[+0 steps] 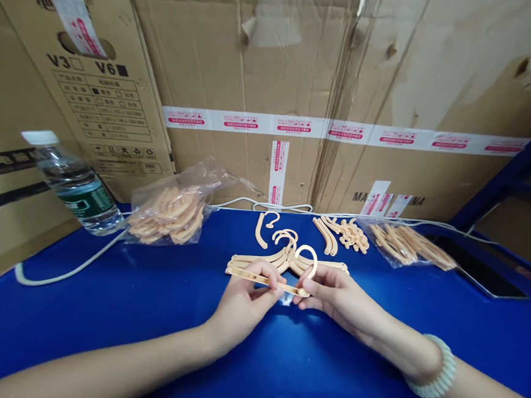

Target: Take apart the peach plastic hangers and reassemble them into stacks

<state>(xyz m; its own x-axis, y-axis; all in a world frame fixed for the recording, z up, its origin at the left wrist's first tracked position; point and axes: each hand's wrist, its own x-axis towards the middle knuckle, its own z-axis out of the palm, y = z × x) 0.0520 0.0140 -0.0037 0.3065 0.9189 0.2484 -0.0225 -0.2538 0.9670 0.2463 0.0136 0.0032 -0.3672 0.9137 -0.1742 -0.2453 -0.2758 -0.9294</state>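
Between thumb and fingers, my left hand [246,295] grips a beige hanger arm [250,276], a narrow bar with its hollow side facing me. My right hand [331,293] pinches a beige hanger hook [309,257], its curve pointing up. The hook's base meets the right end of the arm; whether they are joined I cannot tell. Just behind my hands lie several assembled hangers [283,259] with their hooks pointing away. A loose curved arm [260,230] and a loose hook [272,219] rest beyond them.
Farther back are loose arms [326,235], a pile of hooks [353,235], a left bag of parts [170,213] and a right bag [409,244]. A dark tablet-like slab [476,268], a water bottle [76,184], a white cable [76,267] and cardboard walls [239,68] edge the blue table [146,312].
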